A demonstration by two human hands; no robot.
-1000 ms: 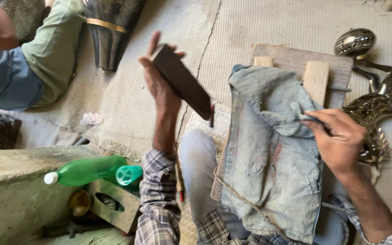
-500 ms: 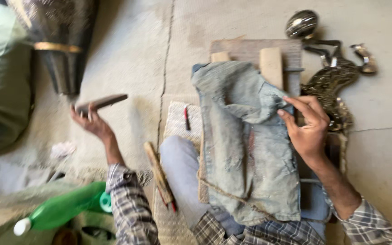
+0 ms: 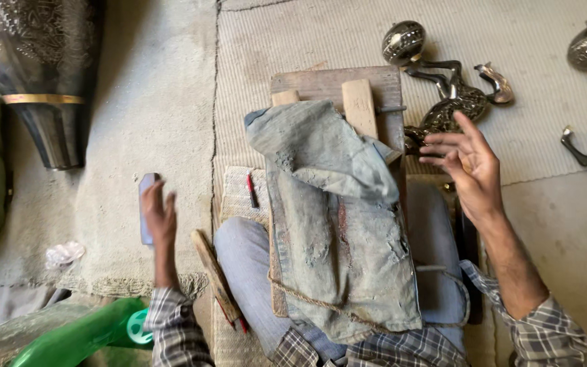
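The left hand (image 3: 157,214) is seen over the grey mat (image 3: 151,136), closed round a flat dark block (image 3: 146,207) that is held edge-on, its top end showing above the fingers. The right hand (image 3: 469,166) is raised above the right knee with the fingers spread and nothing held in it; the palm is turned toward the middle of the scene.

Between the two hands a worn piece of blue denim (image 3: 338,224) is draped over a wooden board (image 3: 338,83) that rests on the lap. Two pale wooden pegs (image 3: 359,105) are seen rising from the board just above the cloth's upper edge. A length of rough cord (image 3: 321,302) is laid across the lower part of the denim. A small red pencil (image 3: 251,191) lies on the woven mat just to the left of the cloth, and a flat wooden stick (image 3: 215,275) is propped against the left thigh, near the left wrist.

Beyond the right hand, dark engraved metal bird figures (image 3: 453,95) are set on the ribbed floor covering, with a round engraved ball (image 3: 403,42) above them. A tall engraved metal vase (image 3: 39,81) is seen at the upper left, and a green plastic bottle (image 3: 79,336) lies at the lower left.
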